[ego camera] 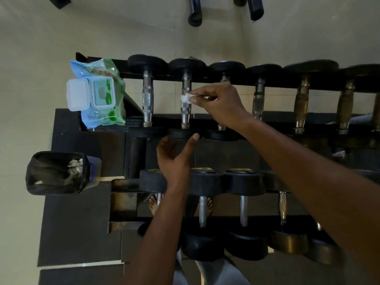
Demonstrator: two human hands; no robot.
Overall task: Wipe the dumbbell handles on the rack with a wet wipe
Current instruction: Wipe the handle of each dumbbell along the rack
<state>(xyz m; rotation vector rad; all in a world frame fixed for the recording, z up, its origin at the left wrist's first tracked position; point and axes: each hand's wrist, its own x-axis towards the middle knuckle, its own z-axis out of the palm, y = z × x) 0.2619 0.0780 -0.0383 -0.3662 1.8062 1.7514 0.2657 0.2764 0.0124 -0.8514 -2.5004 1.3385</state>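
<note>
On the top tier of the rack [131, 74], the right hand [221, 104] pinches a small wadded wet wipe [186, 98] against the knurled handle [186, 99] of the second dumbbell from the left; left hand [174, 157] spread, thumb tip touching that dumbbell's near head [181, 133], gripping nothing; wipe pack [98, 93] sits at the rack's left end, lid flipped up; bin [57, 173] to the left holds crumpled wipes, so some wiping looks done already; first handle [148, 97] looks bright, probably cleaned, can't confirm; handles to the right look dull or rusty, likely untouched; lower-tier handles [202, 210] also seem left to do; judging early in the task, most of the rack remaining.
</note>
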